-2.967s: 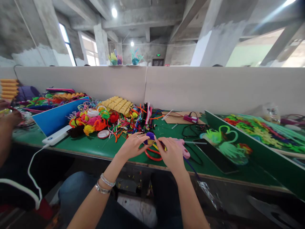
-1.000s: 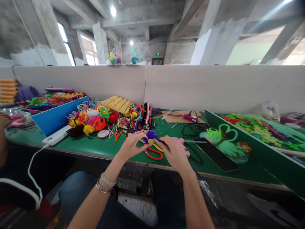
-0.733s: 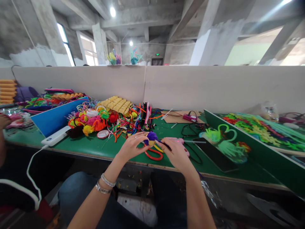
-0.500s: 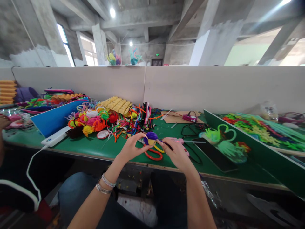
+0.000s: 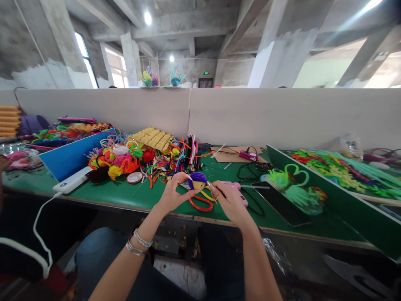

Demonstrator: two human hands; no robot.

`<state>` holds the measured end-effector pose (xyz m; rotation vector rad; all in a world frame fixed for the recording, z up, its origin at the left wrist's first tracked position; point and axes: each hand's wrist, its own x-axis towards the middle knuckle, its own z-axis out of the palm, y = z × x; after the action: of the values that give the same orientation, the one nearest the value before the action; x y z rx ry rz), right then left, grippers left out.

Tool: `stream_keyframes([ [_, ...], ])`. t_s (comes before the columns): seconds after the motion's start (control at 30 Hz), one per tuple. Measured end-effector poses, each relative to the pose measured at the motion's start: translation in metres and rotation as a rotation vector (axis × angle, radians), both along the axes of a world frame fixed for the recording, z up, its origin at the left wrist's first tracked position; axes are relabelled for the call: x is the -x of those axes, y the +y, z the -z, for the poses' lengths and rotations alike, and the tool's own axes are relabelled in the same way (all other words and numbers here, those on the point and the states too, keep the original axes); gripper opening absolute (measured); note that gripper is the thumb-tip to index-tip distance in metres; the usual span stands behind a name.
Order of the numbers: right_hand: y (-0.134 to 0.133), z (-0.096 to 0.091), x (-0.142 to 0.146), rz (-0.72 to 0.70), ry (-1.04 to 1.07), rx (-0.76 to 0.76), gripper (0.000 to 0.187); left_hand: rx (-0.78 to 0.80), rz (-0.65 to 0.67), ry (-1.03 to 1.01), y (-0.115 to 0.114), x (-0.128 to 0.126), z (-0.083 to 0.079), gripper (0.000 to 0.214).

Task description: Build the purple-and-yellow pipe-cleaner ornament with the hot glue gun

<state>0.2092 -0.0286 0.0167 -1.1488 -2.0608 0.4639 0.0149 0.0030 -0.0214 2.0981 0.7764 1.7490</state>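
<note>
My left hand (image 5: pixel 173 193) pinches a small purple fuzzy ball (image 5: pixel 197 180) with a yellow core, held just above the green table (image 5: pixel 125 193). My right hand (image 5: pixel 229 199) is closed on the purple pipe cleaner strand that runs off the ball's right side. Below the ball lie a red loop (image 5: pixel 200 204) and a yellow pipe cleaner bit. A pink glue gun (image 5: pixel 235 189) rests on the table right behind my right hand.
A heap of coloured pipe cleaners and pom-pom pieces (image 5: pixel 138 156) fills the table's left-middle, with a yellow foam block (image 5: pixel 153 138), a white power bank (image 5: pixel 72 180) and a blue divider (image 5: pixel 73 154). A dark phone (image 5: pixel 278 203) and green divider (image 5: pixel 332 200) lie right. Another person's arm (image 5: pixel 4 167) shows far left.
The purple ball has been turned between my fingers and lifted slightly, with the strand wound on by my right hand. The person at far left has drawn their arm back.
</note>
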Motion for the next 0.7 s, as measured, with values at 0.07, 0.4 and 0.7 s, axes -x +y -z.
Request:
stream_keyframes([
  [0.07,0.0008,0.0020,0.0002,-0.005,0.006,0.004,0.029,-0.002,0.006,-0.020,-0.0001,-0.0002,0.0004,0.037],
  [0.4,0.0027,0.0061,0.0009,-0.038,0.030,0.026,0.032,0.080,0.025,-0.038,-0.0015,0.0010,-0.0008,0.041],
  [0.7,0.0010,0.0045,0.0038,-0.045,0.099,0.054,0.034,0.202,0.156,-0.152,-0.0059,-0.0055,-0.0053,0.043],
])
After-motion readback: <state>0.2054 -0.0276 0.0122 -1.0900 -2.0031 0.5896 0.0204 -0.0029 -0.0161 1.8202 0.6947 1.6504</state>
